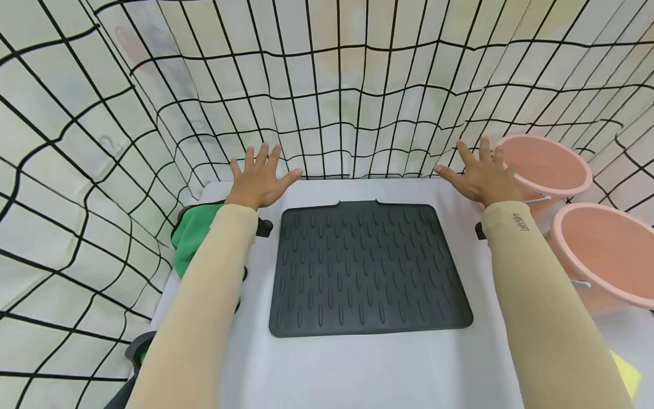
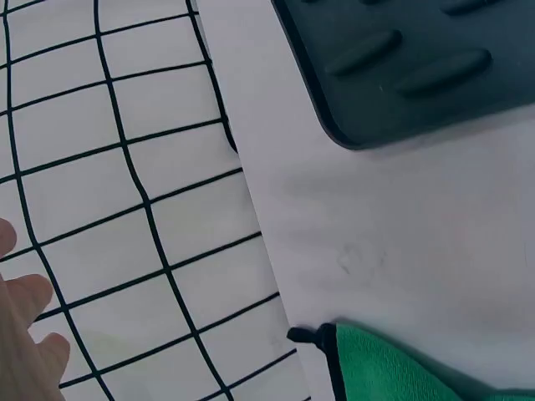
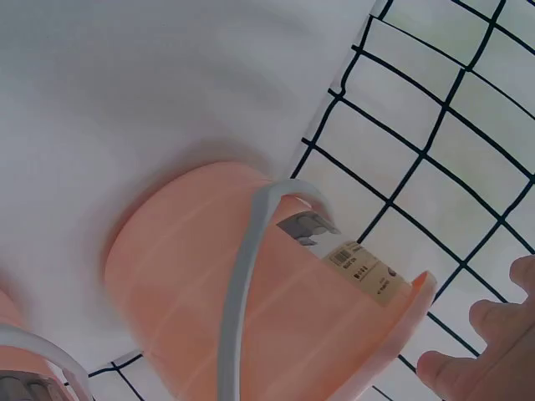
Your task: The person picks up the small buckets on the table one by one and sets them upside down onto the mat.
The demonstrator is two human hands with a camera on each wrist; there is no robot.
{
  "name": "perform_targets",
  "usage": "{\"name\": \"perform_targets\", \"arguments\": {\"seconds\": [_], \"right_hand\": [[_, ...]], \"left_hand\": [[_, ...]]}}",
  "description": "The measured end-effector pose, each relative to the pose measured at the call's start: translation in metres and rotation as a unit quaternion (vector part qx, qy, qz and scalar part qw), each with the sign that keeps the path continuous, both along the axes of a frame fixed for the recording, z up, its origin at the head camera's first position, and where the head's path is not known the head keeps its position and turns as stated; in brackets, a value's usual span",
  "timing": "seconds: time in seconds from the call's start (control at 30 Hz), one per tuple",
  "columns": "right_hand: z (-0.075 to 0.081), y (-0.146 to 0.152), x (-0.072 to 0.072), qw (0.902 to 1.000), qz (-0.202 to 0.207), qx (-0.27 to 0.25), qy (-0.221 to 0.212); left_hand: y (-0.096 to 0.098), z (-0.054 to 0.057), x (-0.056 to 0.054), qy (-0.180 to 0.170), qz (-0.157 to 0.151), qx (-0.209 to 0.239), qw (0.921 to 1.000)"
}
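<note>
My left hand (image 1: 259,179) is held out with its fingers spread, over the far left part of the white table (image 1: 388,369). Nothing is in it; a green cloth (image 1: 196,230) with dark edging lies below, partly hidden by the forearm. On the other side, my right hand (image 1: 482,173) also has spread fingers and holds nothing. It overlaps the rim of the far pink bucket (image 1: 546,162) in the head view. Between the arms lies a dark grey ridged mat (image 1: 365,267), flat on the table, untouched by either hand.
A second pink bucket (image 1: 608,255) stands nearer on the right, its grey handle (image 3: 33,338) showing in the right wrist view. Black wire grid (image 1: 317,96) walls the back and sides. Something yellow (image 1: 627,372) peeks out beside the right sleeve.
</note>
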State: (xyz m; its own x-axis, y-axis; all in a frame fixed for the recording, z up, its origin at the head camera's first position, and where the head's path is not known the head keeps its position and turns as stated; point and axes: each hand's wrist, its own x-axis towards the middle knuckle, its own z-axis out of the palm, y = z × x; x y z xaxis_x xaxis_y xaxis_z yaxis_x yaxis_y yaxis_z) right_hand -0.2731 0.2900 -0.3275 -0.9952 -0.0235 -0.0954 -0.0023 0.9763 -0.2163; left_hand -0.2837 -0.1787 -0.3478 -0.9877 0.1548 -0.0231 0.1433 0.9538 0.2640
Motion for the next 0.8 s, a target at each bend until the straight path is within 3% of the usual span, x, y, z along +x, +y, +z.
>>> {"name": "perform_targets", "arguments": {"seconds": [0.27, 0.43, 0.53, 0.67, 0.8], "right_hand": [[0.014, -0.001, 0.013, 0.9974, 0.013, -0.068, -0.020], [0.028, 0.000, 0.035, 0.9932, 0.029, -0.112, -0.014], [0.039, 0.004, 0.057, 0.9919, 0.041, -0.120, 0.006], [0.048, 0.018, 0.093, 0.9880, 0.053, -0.137, 0.048], [0.046, 0.041, 0.131, 0.9815, 0.056, -0.144, 0.113]], "left_hand": [[0.004, 0.002, 0.005, -0.028, -0.017, 0.061, 0.9976], [0.005, 0.002, 0.013, -0.019, -0.037, 0.133, 0.9902], [0.008, 0.001, 0.018, -0.010, -0.056, 0.189, 0.9804], [0.015, -0.001, 0.027, -0.020, -0.080, 0.275, 0.9580], [0.022, -0.005, 0.040, -0.041, -0.094, 0.334, 0.9370]]}}
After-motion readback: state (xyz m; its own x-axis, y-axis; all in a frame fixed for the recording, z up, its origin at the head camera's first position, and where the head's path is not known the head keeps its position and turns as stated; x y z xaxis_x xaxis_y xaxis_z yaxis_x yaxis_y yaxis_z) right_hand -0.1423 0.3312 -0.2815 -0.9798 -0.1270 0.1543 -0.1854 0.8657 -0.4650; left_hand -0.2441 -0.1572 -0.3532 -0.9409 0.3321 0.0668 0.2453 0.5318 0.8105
